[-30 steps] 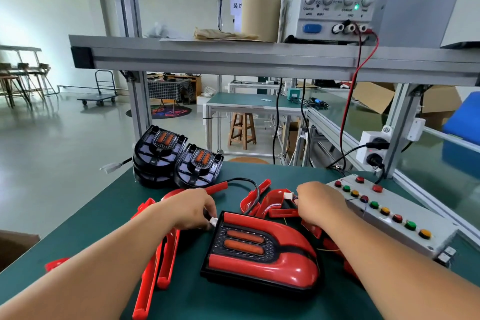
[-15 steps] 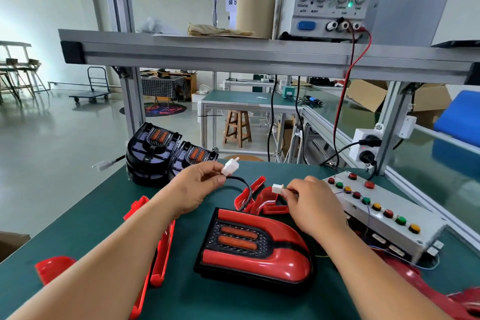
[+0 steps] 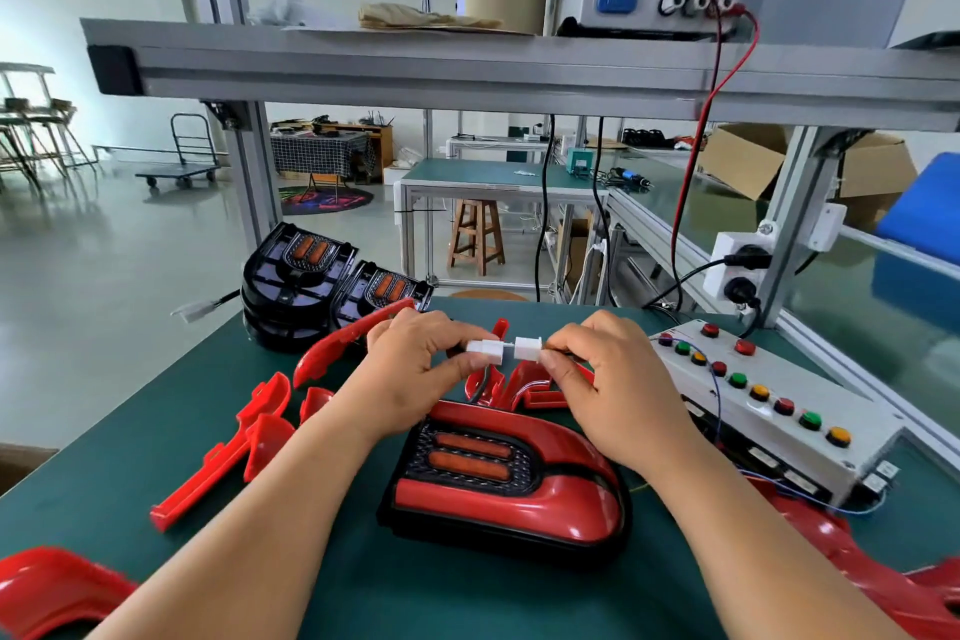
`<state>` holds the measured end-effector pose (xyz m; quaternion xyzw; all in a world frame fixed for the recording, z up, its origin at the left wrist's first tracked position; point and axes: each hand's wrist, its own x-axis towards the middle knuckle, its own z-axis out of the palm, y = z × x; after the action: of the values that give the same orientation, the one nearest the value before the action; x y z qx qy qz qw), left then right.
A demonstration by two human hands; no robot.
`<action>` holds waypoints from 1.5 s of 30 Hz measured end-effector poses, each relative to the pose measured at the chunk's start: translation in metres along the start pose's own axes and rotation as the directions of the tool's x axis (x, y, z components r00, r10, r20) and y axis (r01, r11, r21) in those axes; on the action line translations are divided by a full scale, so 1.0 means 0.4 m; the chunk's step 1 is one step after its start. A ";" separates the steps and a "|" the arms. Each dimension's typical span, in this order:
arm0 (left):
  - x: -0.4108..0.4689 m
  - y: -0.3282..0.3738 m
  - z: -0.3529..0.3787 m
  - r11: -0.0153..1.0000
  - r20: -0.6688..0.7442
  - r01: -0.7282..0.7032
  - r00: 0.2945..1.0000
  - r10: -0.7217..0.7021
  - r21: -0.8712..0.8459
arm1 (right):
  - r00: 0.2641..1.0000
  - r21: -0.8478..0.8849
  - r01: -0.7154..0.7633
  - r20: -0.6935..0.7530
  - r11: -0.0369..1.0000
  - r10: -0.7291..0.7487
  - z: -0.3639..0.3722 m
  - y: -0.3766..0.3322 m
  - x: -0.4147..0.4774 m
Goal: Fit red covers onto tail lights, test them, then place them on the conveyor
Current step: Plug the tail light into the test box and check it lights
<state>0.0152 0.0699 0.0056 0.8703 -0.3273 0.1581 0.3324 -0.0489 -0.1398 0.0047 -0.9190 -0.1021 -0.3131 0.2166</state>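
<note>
white plastic connector (image 3: 485,351) is pinched in the left hand (image 3: 415,369), mating white plastic connector (image 3: 528,347) in the right hand (image 3: 618,390); ends just meet. they should be squared and pushed straight. red-covered black tail light (image 3: 509,489) lies below the grip. loose red covers (image 3: 535,392) crowd beneath it, grey push-button test box (image 3: 779,411) to its right; leads may be snagged.

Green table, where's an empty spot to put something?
Bare mat lies in front of the covered tail light, between the forearms, and along the left edge beside the loose red covers. It is crowded behind the light, up to the button box.
</note>
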 end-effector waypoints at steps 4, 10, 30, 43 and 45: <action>-0.002 0.008 -0.001 0.999 -0.004 -0.013 1.000 0.013 -0.033 | 0.999 0.028 0.030 0.009 0.999 -0.030 0.005 -0.006 -0.006; -0.002 0.016 -0.003 0.994 0.056 0.011 0.998 -0.005 -0.107 | 0.999 0.020 0.043 0.024 0.999 -0.043 0.007 -0.004 -0.005; 0.000 0.023 0.011 0.988 0.054 -0.005 0.998 0.014 -0.156 | 0.994 0.066 0.079 0.067 0.995 -0.083 0.010 -0.018 -0.002; 0.023 0.073 -0.053 0.964 0.135 0.196 0.966 -0.221 0.178 | 0.986 -0.079 -0.131 0.092 0.988 0.138 0.038 0.041 0.003; 0.020 0.086 -0.098 0.974 0.133 0.202 0.967 -0.216 0.106 | 0.980 -0.103 -0.161 0.103 0.982 0.171 0.035 0.052 0.003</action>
<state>-0.0042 0.0736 0.0546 0.9234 -0.2492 0.0738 0.2824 -0.0338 -0.1518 -0.0115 -0.9496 -0.0220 -0.2466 0.1922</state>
